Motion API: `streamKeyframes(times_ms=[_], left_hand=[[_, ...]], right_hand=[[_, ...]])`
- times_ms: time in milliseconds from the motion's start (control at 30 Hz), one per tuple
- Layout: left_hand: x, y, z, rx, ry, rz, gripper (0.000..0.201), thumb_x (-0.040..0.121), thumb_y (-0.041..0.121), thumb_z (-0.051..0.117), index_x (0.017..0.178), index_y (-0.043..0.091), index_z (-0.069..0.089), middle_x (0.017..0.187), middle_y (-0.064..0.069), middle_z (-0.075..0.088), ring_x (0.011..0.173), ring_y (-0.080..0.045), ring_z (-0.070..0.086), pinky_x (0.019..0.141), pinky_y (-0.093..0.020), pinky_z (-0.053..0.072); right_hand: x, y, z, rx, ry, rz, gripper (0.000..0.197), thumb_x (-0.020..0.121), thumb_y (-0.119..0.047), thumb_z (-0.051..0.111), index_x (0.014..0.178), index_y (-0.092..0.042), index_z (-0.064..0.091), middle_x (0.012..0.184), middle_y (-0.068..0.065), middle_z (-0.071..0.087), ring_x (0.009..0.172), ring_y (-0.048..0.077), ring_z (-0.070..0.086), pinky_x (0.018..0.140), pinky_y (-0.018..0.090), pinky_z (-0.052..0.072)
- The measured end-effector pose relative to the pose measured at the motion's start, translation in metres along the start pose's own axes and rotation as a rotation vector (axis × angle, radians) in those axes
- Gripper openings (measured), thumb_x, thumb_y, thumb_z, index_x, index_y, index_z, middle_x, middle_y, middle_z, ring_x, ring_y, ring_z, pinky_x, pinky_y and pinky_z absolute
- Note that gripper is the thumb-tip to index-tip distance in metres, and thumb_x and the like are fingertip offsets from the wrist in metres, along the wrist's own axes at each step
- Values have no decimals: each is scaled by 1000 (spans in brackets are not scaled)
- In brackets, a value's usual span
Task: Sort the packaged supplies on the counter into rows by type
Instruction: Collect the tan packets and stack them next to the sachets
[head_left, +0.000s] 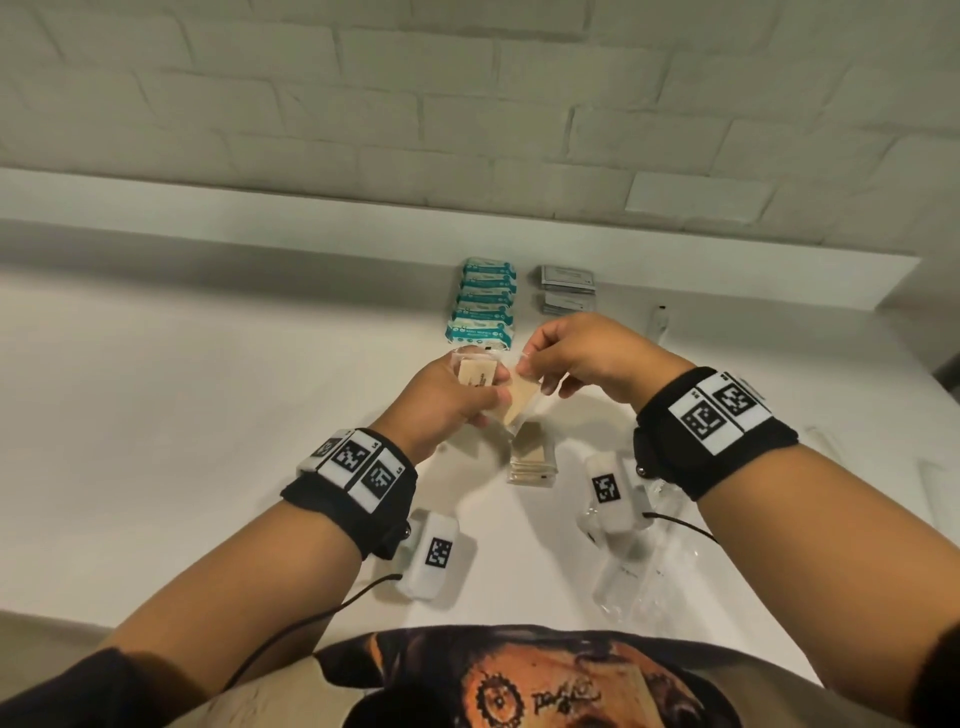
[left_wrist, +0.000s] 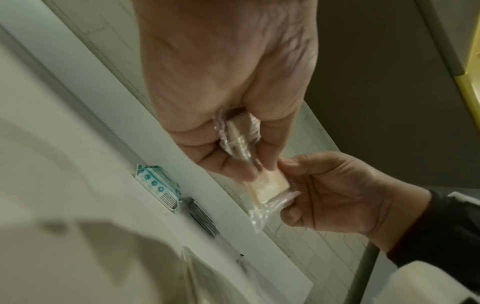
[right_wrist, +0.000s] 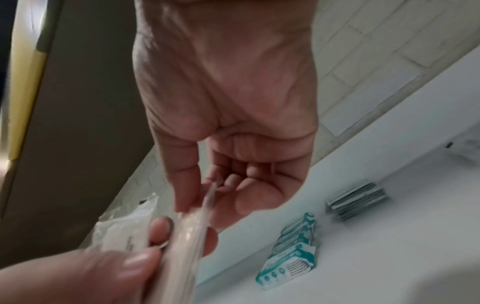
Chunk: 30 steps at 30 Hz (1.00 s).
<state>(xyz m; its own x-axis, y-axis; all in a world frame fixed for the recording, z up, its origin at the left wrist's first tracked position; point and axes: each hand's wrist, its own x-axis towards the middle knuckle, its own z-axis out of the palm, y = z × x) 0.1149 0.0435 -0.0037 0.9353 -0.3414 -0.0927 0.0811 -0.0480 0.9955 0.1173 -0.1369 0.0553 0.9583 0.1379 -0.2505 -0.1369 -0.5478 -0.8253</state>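
Note:
Over the counter, my left hand (head_left: 488, 387) grips a tan packet in clear wrap (head_left: 475, 375), seen edge-on as a small bundle (left_wrist: 237, 135) in the left wrist view. My right hand (head_left: 524, 364) pinches the top edge of a second tan packet (head_left: 519, 404) that still touches my left fingers (left_wrist: 228, 164). The right wrist view shows that packet (right_wrist: 192, 226) edge-on between thumb and forefinger. A stack of tan packets (head_left: 532, 460) lies below the hands. A row of teal packs (head_left: 483, 304) and a row of grey sachets (head_left: 566, 288) sit by the wall.
Clear plastic bags (head_left: 631, 577) lie on the white counter (head_left: 208, 415) near its front right. A small white tube (head_left: 661, 322) rests right of the grey sachets. A low white ledge (head_left: 260, 218) and a brick wall close the back.

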Motion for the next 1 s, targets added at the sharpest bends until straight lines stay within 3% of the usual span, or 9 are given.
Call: streamKeyframes(times_ms=[133,200,300,433,567,667,767,833,1000], left_hand=[[0,1,-4,-127,47,-51,15,89,11,64,102,16,60,96,-2,64,88,-18,65,71,-29,55],[-2,3,-8,-235,75,-129,23,95,33,57,111,16,55,99,-6,66,90,-22,68,79,-35,56],[-4,5,-13,-429,39,-228,56,94,64,29,113,17,54,100,-14,71,88,-27,69,73,-38,57],[-1,-3,-18,-581,-27,-309,81,89,73,12,125,14,53,112,-17,69,98,-30,67,75,-40,55],[-2,-7,-21,-613,45,-330,60,97,59,23,121,15,56,89,-8,62,81,-23,60,69,-36,48],[0,-8,-16,-461,100,-280,28,96,23,37,113,14,58,88,-5,56,78,-20,57,54,-25,41],[3,-12,-8,-280,75,-174,38,85,-1,43,119,10,55,101,-11,63,91,-25,59,59,-27,47],[4,-10,-3,-219,84,-123,38,87,-10,45,119,10,52,95,-6,65,82,-20,63,65,-27,48],[7,-6,5,-183,79,-57,37,86,-15,53,110,14,51,85,-3,59,72,-15,61,54,-17,50]], right_hand=[[11,10,-10,-566,248,-42,5,87,-14,62,84,-18,64,84,-2,63,81,18,59,68,26,41],[14,13,-11,-572,178,-34,5,89,-14,63,88,-18,66,83,-6,61,82,14,56,65,25,40],[20,17,3,-647,29,-48,5,89,-15,63,90,-19,65,81,-10,58,80,12,54,60,21,37],[31,31,27,-784,-87,-52,14,88,-19,64,102,-19,67,97,-3,63,91,16,55,76,26,42],[35,35,26,-723,57,-47,23,89,-31,62,111,-23,65,111,-2,65,97,17,59,87,33,49],[28,21,21,-335,135,-74,24,93,-38,55,103,-19,67,96,-3,68,81,13,61,70,26,47],[18,4,21,-42,56,-14,35,92,-46,55,100,-15,69,87,-1,69,69,12,59,62,25,45],[16,2,22,-37,44,-20,25,89,-35,64,96,-11,70,82,1,69,65,12,58,58,24,44],[15,4,12,-70,59,-17,11,82,-11,71,91,-5,69,69,0,63,58,11,55,52,22,42]])
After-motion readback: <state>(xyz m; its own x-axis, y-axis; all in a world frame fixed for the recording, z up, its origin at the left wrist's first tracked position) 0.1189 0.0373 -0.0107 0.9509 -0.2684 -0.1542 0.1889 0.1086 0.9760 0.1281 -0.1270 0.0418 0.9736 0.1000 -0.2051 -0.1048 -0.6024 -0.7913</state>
